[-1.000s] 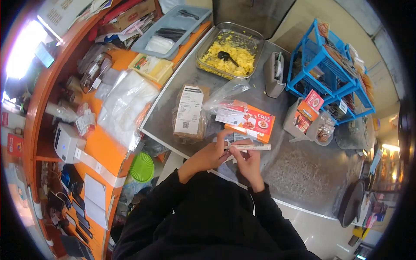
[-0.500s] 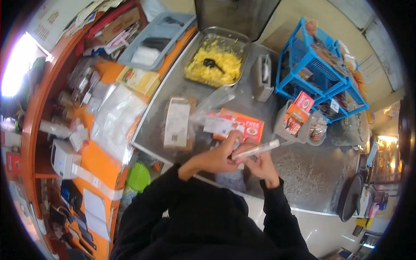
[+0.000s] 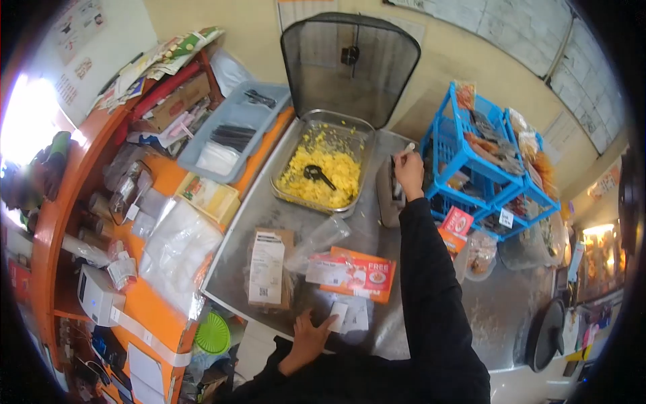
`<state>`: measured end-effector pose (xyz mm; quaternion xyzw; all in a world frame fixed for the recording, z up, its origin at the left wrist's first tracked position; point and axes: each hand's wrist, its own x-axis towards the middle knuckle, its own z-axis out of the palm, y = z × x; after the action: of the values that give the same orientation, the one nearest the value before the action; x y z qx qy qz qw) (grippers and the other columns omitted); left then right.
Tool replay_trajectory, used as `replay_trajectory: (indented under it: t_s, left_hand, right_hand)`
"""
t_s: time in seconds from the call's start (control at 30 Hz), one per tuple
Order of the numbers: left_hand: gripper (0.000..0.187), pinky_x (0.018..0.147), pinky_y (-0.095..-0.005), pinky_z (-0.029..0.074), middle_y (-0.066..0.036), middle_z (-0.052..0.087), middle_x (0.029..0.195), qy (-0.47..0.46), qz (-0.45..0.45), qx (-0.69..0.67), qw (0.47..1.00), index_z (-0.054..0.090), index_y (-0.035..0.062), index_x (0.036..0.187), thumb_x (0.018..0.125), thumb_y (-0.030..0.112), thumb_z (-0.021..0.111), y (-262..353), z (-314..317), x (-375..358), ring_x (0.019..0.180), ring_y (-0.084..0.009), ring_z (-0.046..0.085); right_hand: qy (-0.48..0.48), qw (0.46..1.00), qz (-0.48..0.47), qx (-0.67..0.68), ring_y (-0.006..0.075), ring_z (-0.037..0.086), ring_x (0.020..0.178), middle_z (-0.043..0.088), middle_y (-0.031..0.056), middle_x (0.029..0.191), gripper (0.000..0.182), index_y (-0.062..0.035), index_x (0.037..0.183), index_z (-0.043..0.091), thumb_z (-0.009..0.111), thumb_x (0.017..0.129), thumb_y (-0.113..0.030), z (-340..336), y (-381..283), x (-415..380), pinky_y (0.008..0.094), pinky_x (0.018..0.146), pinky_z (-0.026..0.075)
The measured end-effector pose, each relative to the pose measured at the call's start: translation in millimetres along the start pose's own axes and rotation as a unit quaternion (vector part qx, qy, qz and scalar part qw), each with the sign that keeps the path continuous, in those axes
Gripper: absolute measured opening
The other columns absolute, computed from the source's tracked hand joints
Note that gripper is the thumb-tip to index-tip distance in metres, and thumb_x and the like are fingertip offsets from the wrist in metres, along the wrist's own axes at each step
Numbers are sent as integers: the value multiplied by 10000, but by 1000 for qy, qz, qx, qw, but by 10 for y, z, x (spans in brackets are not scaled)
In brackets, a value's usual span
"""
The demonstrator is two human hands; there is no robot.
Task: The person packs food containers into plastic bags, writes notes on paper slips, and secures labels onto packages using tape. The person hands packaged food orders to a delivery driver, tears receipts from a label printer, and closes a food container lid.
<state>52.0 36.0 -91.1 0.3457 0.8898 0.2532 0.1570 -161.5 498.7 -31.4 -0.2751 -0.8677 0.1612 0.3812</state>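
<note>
My right hand [image 3: 409,174] reaches to the narrow grey container [image 3: 390,202] beside the food tray. Its fingers are closed at the container's top, with the pale tip of a slim white stick-like object [image 3: 410,147] showing above them. My left hand [image 3: 309,342] lies at the table's front edge with its fingers apart. Its thumb is right at a small white slip [image 3: 338,316], which lies over a clear plastic bag. Just beyond are an orange-and-red leaflet [image 3: 373,276] and a brown package with a white printed label [image 3: 267,273].
A glass tray [image 3: 277,192] holds chopped yellow food and a black spoon; a dark mesh cover [image 3: 397,74] stands behind it. Blue baskets [image 3: 498,182] with packets stand at right. A grey-blue bin [image 3: 195,151] and plastic bags [image 3: 178,229] are left.
My hands have parted: the right has moved forward from the slim white object held between both to the grey container, the left has dropped to the table edge. The view has tilted up.
</note>
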Motion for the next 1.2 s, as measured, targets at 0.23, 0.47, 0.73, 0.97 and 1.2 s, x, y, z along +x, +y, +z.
replay_trajectory:
  t_s: [0.23, 0.47, 0.73, 0.97, 1.2]
  left_hand:
    - [408, 790, -467, 435, -79, 583, 1136, 112, 16, -43, 993, 593, 109, 1183, 792, 124, 707, -41, 78, 171, 990, -304, 530]
    - [239, 734, -319, 493, -110, 597, 1039, 124, -20, -324, 938, 684, 59, 984, 771, -45, 656, 6, -214, 227, 871, -248, 614]
    - [17, 780, -245, 479, -77, 577, 1031, 221, -4, -573, 789, 613, -5, 925, 919, -9, 597, 473, -860, 431, 935, -134, 595]
    - [210, 802, -229, 449, -92, 597, 1050, 189, 48, -399, 896, 640, -8, 1051, 846, -49, 657, 410, -1349, 572, 940, -151, 587]
    - [519, 930, -292, 450, -121, 511, 1170, 164, 92, -472, 861, 539, 6, 1254, 767, -80, 699, 446, -1553, 553, 1111, -209, 536]
  right_hand:
    - [-4, 1000, 14, -23, 402, 623, 866, 641, 176, 884, 301, -37, 1032, 576, 695, 823, -218, 53, 97, -133, 481, 751, 493]
    - [-251, 926, 227, 166, 295, 701, 827, 715, 174, 891, 430, 40, 1204, 568, 694, 865, -193, -568, 251, -797, 377, 743, 535]
    - [-168, 908, 249, 291, 144, 669, 699, 706, 130, 820, 340, 97, 1106, 633, 710, 809, -49, -826, 10, -854, 251, 621, 498]
    - [-172, 947, 246, 116, 262, 702, 745, 717, 159, 829, 280, 9, 875, 723, 656, 826, -258, -700, 169, -1364, 348, 665, 534]
    - [-214, 939, 135, -232, 400, 665, 858, 695, 209, 925, 333, -33, 897, 692, 660, 825, -356, -742, 73, -1455, 493, 713, 523]
